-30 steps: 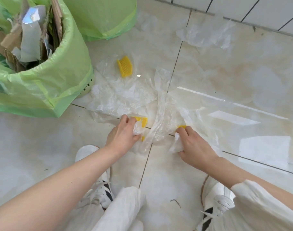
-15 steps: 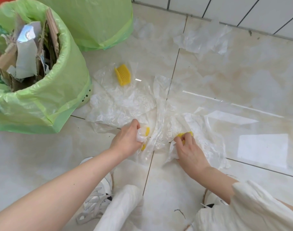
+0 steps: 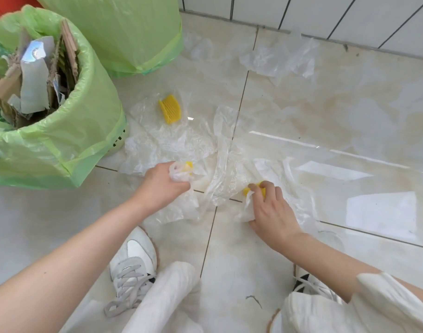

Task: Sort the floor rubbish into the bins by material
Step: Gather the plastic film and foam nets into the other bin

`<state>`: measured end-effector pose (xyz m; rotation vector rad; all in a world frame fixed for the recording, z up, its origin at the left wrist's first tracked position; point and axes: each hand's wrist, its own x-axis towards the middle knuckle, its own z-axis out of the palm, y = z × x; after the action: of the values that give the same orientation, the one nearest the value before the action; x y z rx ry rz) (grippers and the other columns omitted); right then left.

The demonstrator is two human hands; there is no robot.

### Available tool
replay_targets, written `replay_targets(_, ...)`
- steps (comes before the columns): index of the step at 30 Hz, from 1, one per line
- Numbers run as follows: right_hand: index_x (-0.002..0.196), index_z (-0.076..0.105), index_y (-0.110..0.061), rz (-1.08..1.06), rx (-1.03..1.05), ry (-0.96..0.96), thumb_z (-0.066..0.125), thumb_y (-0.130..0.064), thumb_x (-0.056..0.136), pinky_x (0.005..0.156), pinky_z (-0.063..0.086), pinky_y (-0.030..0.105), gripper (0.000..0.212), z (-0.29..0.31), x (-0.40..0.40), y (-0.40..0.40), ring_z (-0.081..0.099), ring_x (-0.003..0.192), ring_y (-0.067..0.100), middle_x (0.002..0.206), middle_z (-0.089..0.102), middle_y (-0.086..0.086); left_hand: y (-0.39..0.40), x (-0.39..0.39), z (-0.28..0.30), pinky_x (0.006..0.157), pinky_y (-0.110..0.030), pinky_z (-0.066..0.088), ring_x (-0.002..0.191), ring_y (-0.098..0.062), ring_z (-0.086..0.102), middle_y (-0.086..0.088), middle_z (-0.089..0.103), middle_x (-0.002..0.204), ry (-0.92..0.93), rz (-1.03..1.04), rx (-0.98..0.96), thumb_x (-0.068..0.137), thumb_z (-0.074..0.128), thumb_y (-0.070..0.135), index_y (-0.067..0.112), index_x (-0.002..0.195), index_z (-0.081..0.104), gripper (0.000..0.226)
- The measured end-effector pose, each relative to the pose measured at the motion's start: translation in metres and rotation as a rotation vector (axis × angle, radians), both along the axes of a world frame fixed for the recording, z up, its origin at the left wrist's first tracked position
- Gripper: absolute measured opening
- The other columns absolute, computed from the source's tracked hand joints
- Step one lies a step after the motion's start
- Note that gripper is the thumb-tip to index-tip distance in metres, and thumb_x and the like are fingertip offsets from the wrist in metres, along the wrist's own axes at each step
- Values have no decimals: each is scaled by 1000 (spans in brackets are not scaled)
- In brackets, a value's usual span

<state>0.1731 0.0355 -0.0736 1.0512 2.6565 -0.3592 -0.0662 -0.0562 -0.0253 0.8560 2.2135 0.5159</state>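
Observation:
Clear plastic film [image 3: 176,143] lies crumpled on the tiled floor in front of me. My left hand [image 3: 162,186] is closed on a bunch of this film with a yellow foam piece [image 3: 188,165] wrapped in it. My right hand [image 3: 273,210] grips another wad of film together with a second yellow foam piece [image 3: 250,189], low on the floor. A third yellow ribbed foam piece [image 3: 170,112] lies loose on the film farther away. A green-lined bin [image 3: 85,131] holding cardboard and paper stands at the left.
A second green-lined bin [image 3: 133,32] stands behind the first. More clear film [image 3: 280,56] lies near the tiled wall at the back. My white shoes [image 3: 133,260] and trouser legs are at the bottom. A small dark scrap [image 3: 253,299] lies between my feet.
Both hands have gathered more film into their grip. The left hand has lifted its bunch slightly, and the right hand has closed over its yellow piece. The view has shifted back a little.

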Motion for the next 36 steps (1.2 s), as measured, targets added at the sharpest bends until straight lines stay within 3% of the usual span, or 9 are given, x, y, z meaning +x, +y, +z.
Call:
replay_targets(4, 114, 55, -5, 11, 79, -25, 81, -5, 39, 49, 50, 32, 79, -8, -1, -2, 56, 64, 30, 94, 57, 20, 5, -7, 4, 51, -24, 32, 59, -15, 42, 3, 48, 64, 7, 34, 11, 74, 64, 13, 14, 68, 48, 17)
replay_targets(9, 104, 63, 1, 32, 127, 24, 69, 9, 41, 41, 43, 29, 64, -10, -10, -1, 52, 53, 26, 76, 53, 16, 5, -15, -3, 59, -27, 39, 86, -21, 62, 4, 68, 87, -20, 123, 45, 72, 66, 12, 22, 82, 57, 17)
replay_targets(14, 77, 59, -2, 43, 108, -52, 72, 12, 33, 38, 26, 25, 48, -5, -14, 11, 50, 48, 22, 62, 51, 8, 11, -23, -2, 59, -30, 37, 71, -22, 51, 3, 55, 74, 24, 156, 78, 76, 66, 12, 18, 79, 50, 17)
replay_targets(19, 102, 45, -10, 23, -130, -43, 56, -13, 83, 59, 31, 29, 22, 10, -15, 17, 45, 80, 22, 86, 49, 2, 24, -35, 5, 56, -31, 34, 69, -23, 45, 2, 50, 71, 111, 197, 82, 73, 72, 16, 13, 81, 50, 24)
replay_targets(24, 97, 48, -15, -203, -137, 124, 56, -29, 85, 58, 36, 33, 20, 50, -13, 31, 47, 78, 24, 76, 47, 0, 33, -51, 7, 67, -38, 42, 77, -35, 53, -13, 60, 79, 298, 179, 71, 75, 70, 19, 4, 85, 55, 23)
replay_targets(29, 108, 48, -10, -280, -37, 102, 55, -10, 78, 55, 32, 33, 31, 53, 4, 65, 39, 74, 25, 74, 42, 0, 46, -68, 0, 67, -31, 33, 77, -31, 47, -17, 49, 83, 312, 223, 82, 76, 62, 5, 10, 65, 45, 21)
replay_targets(31, 107, 47, -8, -289, -14, 63, 53, -8, 77, 55, 28, 32, 30, 44, 11, 75, 45, 77, 27, 76, 45, 2, 52, -78, -7, 69, -32, 34, 83, -30, 48, -17, 48, 91, 293, 267, 55, 77, 64, 5, 4, 78, 52, 12)
replay_targets(33, 110, 45, -9, -269, -39, -6, 52, -11, 78, 58, 31, 32, 32, 32, 16, 78, 48, 84, 28, 84, 50, 4, 59, -90, -16, 71, -33, 40, 90, -34, 55, -21, 54, 100, 273, 295, 27, 77, 68, 10, 0, 92, 57, 22)
replay_targets(36, 121, 45, -9, -216, -97, -57, 54, -14, 78, 73, 43, 33, 45, 13, 22, 76, 46, 94, 31, 108, 48, 10, 68, -97, -25, 92, -34, 41, 114, -35, 51, -22, 51, 124, 307, 219, -26, 79, 69, 17, -1, 106, 61, 33)
